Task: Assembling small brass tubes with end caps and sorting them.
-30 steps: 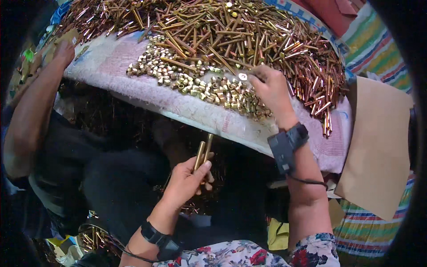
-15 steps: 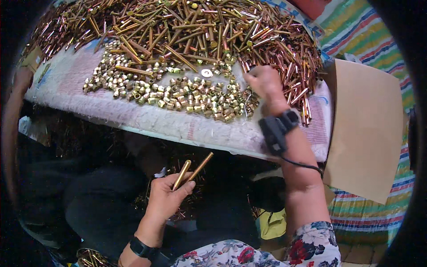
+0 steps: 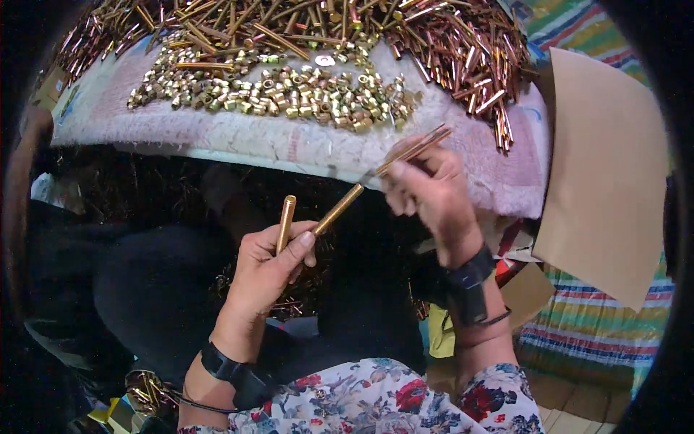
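In our left hand (image 3: 269,269) we gripped two brass-coloured rods (image 3: 338,210), one nearly upright, the other slanting up to the right. Our right hand (image 3: 439,206), a little blurred, pinched at least one slim coppery rod (image 3: 413,152) just beside the slanting one's tip, near the table's front edge. On the white cloth (image 3: 481,170) over that table we saw brass-coloured sleeves (image 3: 311,94), heaped rods (image 3: 473,61) and faint reddish print (image 3: 293,143), too blurred to read.

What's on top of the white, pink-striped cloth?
On the cloth: small brass-coloured sleeves, a flat washer, longer metal rods and, at right, copper-coloured metal pieces. The heaps hide the cloth beneath and their own bottom layers.
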The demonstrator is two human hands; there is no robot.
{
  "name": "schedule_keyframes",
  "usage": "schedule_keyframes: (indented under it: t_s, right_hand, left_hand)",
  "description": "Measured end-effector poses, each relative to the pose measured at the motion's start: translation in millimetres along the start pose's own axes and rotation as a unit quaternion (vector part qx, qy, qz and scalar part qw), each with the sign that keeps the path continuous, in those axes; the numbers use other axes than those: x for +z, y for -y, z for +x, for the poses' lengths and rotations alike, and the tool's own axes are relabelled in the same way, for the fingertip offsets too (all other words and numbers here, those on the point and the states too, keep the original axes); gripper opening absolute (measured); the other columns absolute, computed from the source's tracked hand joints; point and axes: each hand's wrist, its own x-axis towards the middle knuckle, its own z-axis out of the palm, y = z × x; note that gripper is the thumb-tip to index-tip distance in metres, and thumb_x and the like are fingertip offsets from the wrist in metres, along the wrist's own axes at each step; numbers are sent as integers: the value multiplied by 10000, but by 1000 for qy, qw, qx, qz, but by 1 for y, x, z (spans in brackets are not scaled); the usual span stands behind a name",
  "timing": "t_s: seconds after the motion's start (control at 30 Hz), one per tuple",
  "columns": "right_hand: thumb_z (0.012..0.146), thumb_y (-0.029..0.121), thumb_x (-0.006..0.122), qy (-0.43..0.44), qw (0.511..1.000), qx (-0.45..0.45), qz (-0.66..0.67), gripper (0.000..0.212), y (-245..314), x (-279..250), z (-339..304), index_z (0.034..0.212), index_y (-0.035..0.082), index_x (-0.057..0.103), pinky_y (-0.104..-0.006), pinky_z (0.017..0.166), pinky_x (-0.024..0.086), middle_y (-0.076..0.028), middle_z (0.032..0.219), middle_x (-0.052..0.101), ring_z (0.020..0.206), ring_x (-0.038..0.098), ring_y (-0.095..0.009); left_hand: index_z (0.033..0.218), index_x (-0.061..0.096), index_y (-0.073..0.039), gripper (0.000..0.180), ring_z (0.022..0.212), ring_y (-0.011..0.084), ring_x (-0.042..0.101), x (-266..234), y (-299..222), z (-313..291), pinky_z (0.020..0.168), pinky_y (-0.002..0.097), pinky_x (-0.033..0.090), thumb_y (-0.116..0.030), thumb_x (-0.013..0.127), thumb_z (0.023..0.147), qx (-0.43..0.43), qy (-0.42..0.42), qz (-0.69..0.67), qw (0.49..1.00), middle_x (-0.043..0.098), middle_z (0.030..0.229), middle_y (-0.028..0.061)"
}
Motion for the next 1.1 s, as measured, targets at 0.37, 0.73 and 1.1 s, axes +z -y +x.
schedule_keyframes:
  t_s: [0.37,0.73,1.1]
  right_hand:
    - [824,104,576,-4,994,-5,105,98,-21,18,-35,783,23,540,-196,392,338,-30,609,530,465,452,-69]
    - [832,99,589,50,994,-25,94,101,-15,26,-35,865,21,533,-184,448,366,8,608,512,507,454,-37]
    - [753,77,640,60,985,-68,-148,161,0,2,13,900,16,610,-210,538,424,-14,710,582,611,517,-59]
  left_hand:
    - [973,644,-5,189,604,19,430,17,2,-4,544,177,347,-131,601,838,127,-26,120,984,542,673,-44]
    - [997,620,7,257,502,15,375,18,-3,-7,431,171,250,-205,572,861,44,-22,-19,999,480,597,-44]
    - [926,638,21,233,458,34,386,7,9,-5,412,183,266,-137,689,763,-17,-45,-102,994,524,603,-28]
